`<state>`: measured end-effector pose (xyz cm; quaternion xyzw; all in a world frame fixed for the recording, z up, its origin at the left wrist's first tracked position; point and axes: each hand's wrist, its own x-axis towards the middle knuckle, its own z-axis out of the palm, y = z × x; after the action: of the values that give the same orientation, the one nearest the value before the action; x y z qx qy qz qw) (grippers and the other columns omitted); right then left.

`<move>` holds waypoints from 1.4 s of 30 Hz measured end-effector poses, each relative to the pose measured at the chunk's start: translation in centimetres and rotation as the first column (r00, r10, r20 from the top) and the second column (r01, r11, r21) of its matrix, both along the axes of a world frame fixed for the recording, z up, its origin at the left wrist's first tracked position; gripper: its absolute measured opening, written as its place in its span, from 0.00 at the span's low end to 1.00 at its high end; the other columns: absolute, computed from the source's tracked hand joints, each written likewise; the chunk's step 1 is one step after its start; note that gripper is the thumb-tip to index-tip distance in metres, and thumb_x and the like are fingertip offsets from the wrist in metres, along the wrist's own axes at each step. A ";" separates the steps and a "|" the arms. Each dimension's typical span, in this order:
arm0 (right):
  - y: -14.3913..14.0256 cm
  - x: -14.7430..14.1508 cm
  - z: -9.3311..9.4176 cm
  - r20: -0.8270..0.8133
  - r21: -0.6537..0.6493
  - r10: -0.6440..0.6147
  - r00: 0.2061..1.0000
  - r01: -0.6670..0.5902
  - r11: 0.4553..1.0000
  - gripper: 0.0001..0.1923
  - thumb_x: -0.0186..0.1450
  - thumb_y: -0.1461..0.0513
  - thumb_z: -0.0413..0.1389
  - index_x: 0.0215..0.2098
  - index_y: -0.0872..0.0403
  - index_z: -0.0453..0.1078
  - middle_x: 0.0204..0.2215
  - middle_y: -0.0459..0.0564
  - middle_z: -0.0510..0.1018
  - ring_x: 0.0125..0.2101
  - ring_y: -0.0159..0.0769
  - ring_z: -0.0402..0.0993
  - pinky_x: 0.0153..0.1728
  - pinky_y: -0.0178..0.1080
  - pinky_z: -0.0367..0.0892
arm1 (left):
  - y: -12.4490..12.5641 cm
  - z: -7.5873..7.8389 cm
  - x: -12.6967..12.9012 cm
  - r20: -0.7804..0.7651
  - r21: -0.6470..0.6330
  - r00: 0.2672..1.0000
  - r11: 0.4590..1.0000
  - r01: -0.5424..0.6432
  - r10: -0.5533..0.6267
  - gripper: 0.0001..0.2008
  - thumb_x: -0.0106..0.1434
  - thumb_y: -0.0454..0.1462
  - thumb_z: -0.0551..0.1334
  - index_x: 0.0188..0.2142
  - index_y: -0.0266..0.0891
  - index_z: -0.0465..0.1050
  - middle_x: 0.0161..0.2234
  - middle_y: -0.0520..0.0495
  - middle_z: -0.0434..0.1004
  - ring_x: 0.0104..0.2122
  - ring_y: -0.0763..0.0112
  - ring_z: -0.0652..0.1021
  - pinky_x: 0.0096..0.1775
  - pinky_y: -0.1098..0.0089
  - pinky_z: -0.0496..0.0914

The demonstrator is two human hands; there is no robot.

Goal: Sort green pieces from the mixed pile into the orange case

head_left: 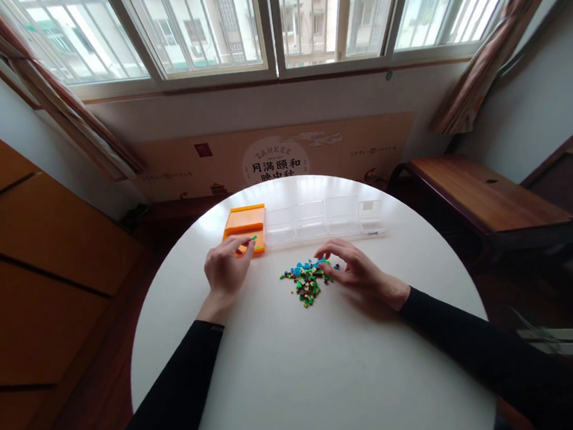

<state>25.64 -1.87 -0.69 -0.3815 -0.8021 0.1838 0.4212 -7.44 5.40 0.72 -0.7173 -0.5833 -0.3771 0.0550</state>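
My left hand (227, 266) pinches a small green toy brick (254, 238) between thumb and forefinger. It is over the front part of an orange plastic tray (246, 217), where another small green piece (258, 247) shows by the fingertips. My right hand (354, 266) is at the right edge of a loose pile of tiny bricks (306, 283), its fingers curved and the thumb apart from the forefinger. The pile mixes green, blue, cream and dark brown pieces. Whether the right fingertips touch any piece is too small to tell.
Right of the orange tray lies a clear plastic box (312, 221) with several compartments. All stand on a round white table (300, 374). Beyond it are a printed cardboard panel (375, 141) and windows; a wooden bench (484, 184) stands at right, orange-brown cabinets (30, 264) at left.
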 end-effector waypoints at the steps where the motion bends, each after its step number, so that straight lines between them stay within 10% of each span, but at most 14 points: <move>1: 0.0 0.0 0.0 -0.004 -0.002 0.001 1.000 -0.001 1.000 0.06 0.76 0.62 0.62 0.50 0.47 0.78 0.44 0.50 0.83 0.44 0.44 0.80 0.50 0.47 0.75 | 0.3 -0.1 -0.3 -0.010 -0.014 0.999 0.999 -0.033 0.032 0.06 0.71 0.42 0.70 0.42 0.47 0.88 0.40 0.52 0.89 0.31 0.66 0.83 0.42 0.64 0.72; 35: 0.6 1.0 -0.8 0.010 0.029 -0.121 0.993 0.121 0.992 0.14 0.60 0.75 0.58 0.37 0.50 0.76 0.33 0.45 0.77 0.34 0.37 0.73 0.39 0.40 0.69 | 1.0 -0.7 -0.9 -0.100 -0.036 0.993 0.997 -0.068 0.064 0.06 0.71 0.42 0.70 0.42 0.45 0.86 0.43 0.47 0.88 0.42 0.55 0.83 0.49 0.57 0.68; 42: 0.6 1.0 -1.1 -0.014 -0.014 -0.086 0.996 0.086 0.996 0.15 0.60 0.75 0.56 0.36 0.50 0.76 0.35 0.46 0.78 0.34 0.36 0.75 0.35 0.38 0.69 | -1.3 0.4 0.6 -0.007 0.036 0.948 0.948 0.318 -0.318 0.11 0.74 0.45 0.67 0.41 0.43 0.85 0.40 0.44 0.84 0.37 0.64 0.81 0.43 0.63 0.74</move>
<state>26.68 -1.31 -1.76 -0.4171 -0.7805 0.1736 0.4321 -6.86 4.10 1.11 -0.8009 -0.4532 -0.3914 0.0073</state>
